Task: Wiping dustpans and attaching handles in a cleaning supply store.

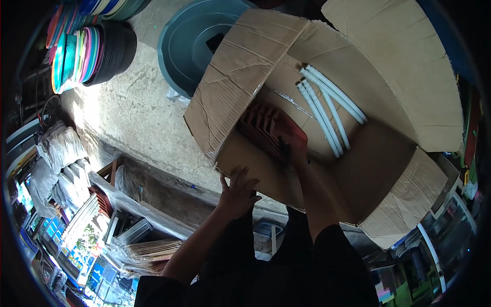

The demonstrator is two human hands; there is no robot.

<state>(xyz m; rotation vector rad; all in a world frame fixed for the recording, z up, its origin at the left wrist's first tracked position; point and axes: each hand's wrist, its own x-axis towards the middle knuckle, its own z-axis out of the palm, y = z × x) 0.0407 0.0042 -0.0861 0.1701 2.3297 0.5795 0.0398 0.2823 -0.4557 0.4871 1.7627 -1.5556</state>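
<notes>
A large open cardboard box (pixel 378 158) stands tilted in front of me. My left hand (pixel 238 193) lies with spread fingers against the box's near left edge. Reaching into the box, my right hand (pixel 293 155) is closed on the near end of a stack of reddish-brown plastic pieces (pixel 266 125) along the left inner wall. Shadow hides part of its fingers. Several white tubes (pixel 327 105) with capped ends lie in the box, to the right of the stack.
Beyond the box sits a round grey-green basin (pixel 179 56) holding a dark object. Stacked colourful tubs and baskets (pixel 84 56) stand at the far left. Plastic-wrapped goods and frames (pixel 138 230) crowd the lower left. Box flaps (pixel 404 61) stick outward.
</notes>
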